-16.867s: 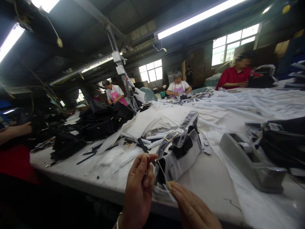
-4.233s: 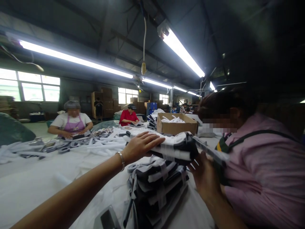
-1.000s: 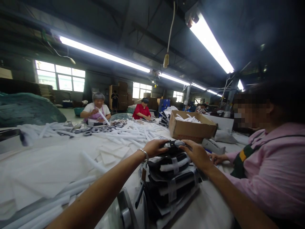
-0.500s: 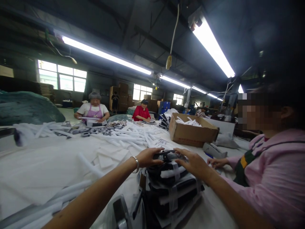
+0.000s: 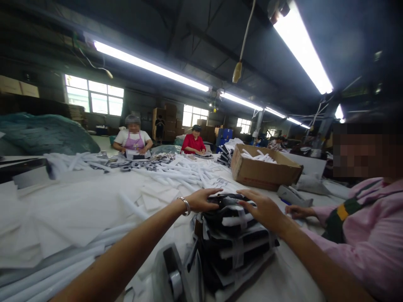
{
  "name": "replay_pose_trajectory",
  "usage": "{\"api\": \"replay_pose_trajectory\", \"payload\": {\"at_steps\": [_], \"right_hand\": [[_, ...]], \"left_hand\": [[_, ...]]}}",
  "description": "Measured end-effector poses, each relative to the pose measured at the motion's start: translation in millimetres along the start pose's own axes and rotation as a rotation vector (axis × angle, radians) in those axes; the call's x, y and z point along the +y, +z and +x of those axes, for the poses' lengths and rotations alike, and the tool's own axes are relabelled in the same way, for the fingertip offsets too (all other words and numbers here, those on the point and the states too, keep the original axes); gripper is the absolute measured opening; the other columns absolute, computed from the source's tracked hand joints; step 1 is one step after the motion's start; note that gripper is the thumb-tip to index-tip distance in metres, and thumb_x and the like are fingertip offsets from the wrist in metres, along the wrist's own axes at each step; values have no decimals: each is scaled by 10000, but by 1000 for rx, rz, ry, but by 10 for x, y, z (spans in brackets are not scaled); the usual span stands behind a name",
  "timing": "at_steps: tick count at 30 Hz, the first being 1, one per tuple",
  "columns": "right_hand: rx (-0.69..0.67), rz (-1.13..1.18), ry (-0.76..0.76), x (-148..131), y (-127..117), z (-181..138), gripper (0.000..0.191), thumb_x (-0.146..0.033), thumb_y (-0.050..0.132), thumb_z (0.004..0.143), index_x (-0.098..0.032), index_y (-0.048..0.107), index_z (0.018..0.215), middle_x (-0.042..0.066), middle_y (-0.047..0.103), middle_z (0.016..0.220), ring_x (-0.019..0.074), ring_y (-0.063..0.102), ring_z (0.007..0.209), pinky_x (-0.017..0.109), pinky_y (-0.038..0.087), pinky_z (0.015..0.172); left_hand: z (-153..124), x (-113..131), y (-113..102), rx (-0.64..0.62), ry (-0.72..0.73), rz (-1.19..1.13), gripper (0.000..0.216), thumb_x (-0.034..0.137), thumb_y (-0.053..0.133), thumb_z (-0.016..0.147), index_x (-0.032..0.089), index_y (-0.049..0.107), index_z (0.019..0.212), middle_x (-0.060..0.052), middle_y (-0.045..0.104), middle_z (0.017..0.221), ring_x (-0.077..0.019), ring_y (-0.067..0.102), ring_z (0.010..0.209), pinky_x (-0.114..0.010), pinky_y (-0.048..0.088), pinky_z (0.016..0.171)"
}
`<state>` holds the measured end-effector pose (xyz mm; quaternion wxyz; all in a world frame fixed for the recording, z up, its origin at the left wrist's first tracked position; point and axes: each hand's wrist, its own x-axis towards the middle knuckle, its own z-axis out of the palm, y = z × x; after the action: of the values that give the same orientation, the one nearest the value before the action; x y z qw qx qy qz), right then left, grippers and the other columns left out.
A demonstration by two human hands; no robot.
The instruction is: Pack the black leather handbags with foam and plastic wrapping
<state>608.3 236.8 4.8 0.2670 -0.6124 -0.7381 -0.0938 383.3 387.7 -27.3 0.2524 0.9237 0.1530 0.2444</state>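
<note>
A stack of black and white folded pieces in clear plastic wrap (image 5: 237, 251) rises from the table in front of me. At its upper left edge lies my left hand (image 5: 203, 200), a silver bracelet on the wrist, its fingers stretched out and thumb apart. Across from it my right hand (image 5: 262, 209) touches the upper right side, fingers extended and spread. Between the two hands shows the dark top piece (image 5: 228, 200). Part of each far fingertip is hidden behind it. A grey tape dispenser (image 5: 171, 272) stands just left of the stack.
White tubes (image 5: 189, 172) lie heaped across the table, with more at lower left (image 5: 63, 268). A cardboard box (image 5: 264, 170) holds white tubes. Close on my right sits a co-worker in pink (image 5: 371, 226), near another tape dispenser (image 5: 294, 196). Two people work across the table.
My view has turned slightly left, so everything appears farther right. Both hands stay at the stack's top, their fingers a little straighter. Across the table, the person in the purple apron has lowered a white tube.
</note>
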Motion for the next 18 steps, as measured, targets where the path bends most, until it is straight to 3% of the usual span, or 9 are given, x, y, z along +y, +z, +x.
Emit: {"api": "replay_pose_trajectory", "payload": {"at_steps": [2,4,7,9,12,14,18], "right_hand": [[114,23,-7,-184,64,-189,332,-382,495,962,-215,656,1200,86,689,1216,248,624,1145,385,432,1034],[123,89,-71,-422,221,-418,250,-336,498,971,-237,684,1106,56,722,1112,208,665,1048,315,474,965],[-212,147,-194,-802,597,-697,221,-237,492,974,-254,676,1095,23,728,1054,155,692,930,218,511,837],[-367,19,-186,-1008,868,-773,279,-143,488,951,-245,657,1148,30,713,1115,159,682,961,216,507,837],[-447,-111,-153,-1194,1167,-760,333,-37,498,890,-210,677,1111,65,704,1129,212,655,1037,268,503,860],[-494,-152,-120,-1244,1266,-753,307,-12,497,884,-182,691,1050,83,713,1062,220,668,988,300,519,833],[-604,-233,-28,-1271,1322,-877,111,-172,573,945,-151,667,999,38,702,953,166,681,831,339,562,761]], "left_hand": [[-166,39,-79,67,-36,-18,608,294,657,809,199,512,1392,-71,576,1394,-237,550,1258,-335,392,1082],[-376,81,-136,127,-94,-34,479,274,593,850,170,584,1317,-90,658,1283,-228,625,1150,-334,448,1026],[-741,166,-166,159,-174,-63,339,276,550,876,148,684,1160,-86,749,1074,-201,706,944,-298,539,875],[-991,246,-164,160,-214,-75,296,278,566,869,153,713,1093,-76,763,1028,-190,718,890,-279,556,829],[-1380,424,-171,166,-270,-81,273,275,577,867,162,724,1068,-65,767,1020,-181,722,881,-267,559,827],[-1671,592,-185,175,-305,-83,279,283,574,876,166,723,1081,-62,765,1035,-180,721,899,-263,556,840],[-2354,1019,-178,157,-384,-49,248,308,575,895,231,737,1066,-21,766,1031,-180,715,913,-264,549,850]]}}
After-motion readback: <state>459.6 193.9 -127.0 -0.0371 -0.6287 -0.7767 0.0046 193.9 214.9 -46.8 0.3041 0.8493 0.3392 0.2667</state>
